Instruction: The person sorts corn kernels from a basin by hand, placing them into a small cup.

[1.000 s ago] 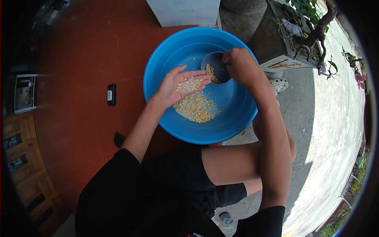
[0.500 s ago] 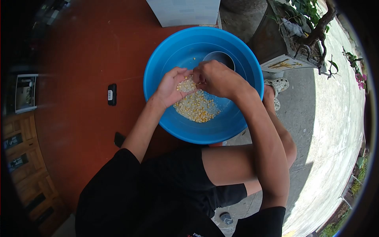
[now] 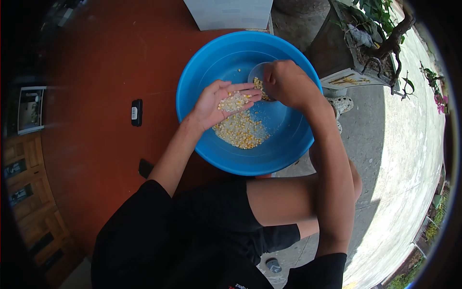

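My left hand (image 3: 211,104) is palm up over the blue basin (image 3: 185,96), its fingers stretched out. On its palm and fingers lies a thin layer of pale grains (image 3: 234,101) mixed with yellow corn kernels. Below it, a larger heap of pale grains and corn kernels (image 3: 240,132) spreads over the basin's floor. A small see-through bowl (image 3: 253,73) stands in the basin's far right part, with yellow kernels (image 3: 261,89) inside. Over this bowl is my right hand (image 3: 291,86), fingers curled together; what they may hold is hidden.
A black device with a white label (image 3: 136,112) and a dark phone-like object (image 3: 145,168) lie on the red floor (image 3: 96,144) at left. Behind the basin stands a pale box (image 3: 231,14). A planter (image 3: 337,53) with a gnarled plant is at upper right.
My right hand has moved right, from the left palm to over the small bowl. The kernels in the bowl now show. The left hand's fingers are more in view, still bearing grains.
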Available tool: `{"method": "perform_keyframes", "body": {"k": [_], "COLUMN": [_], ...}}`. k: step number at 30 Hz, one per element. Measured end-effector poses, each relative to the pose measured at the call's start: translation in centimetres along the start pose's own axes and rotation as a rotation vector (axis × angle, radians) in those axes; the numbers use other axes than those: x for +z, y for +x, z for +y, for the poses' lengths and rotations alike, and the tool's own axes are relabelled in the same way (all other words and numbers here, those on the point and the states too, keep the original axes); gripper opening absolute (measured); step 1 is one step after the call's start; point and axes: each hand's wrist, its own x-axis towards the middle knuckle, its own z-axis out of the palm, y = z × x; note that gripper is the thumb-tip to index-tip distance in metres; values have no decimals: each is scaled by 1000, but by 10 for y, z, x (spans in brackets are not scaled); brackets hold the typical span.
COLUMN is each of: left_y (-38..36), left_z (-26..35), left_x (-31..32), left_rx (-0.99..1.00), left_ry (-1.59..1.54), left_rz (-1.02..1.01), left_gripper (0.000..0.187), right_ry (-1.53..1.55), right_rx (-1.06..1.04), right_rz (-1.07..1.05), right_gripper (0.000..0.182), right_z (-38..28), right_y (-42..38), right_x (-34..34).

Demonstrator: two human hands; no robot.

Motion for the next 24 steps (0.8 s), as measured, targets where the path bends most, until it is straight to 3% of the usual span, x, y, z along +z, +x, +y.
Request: {"method": "perform_keyframes", "body": {"k": [7, 11, 13, 24], "left_y": [-1, 1, 1, -1], "left_z": [0, -1, -3, -2], "left_x": [-1, -3, -1, -14], "left_rx": [6, -2, 20, -20], "left_ry": [-25, -82, -13, 65], "left_rz": [-37, -27, 76, 128], "left_gripper": [73, 72, 69, 56], "right_ry": [6, 250, 301, 180], "right_rx": [56, -58, -114, -145], "right_rz": [52, -35, -40, -90], "right_gripper": [12, 13, 14, 15], "right_z": [16, -3, -15, -31], "right_y": [-2, -2, -2, -1], "right_x": [1, 2, 8, 28]}}
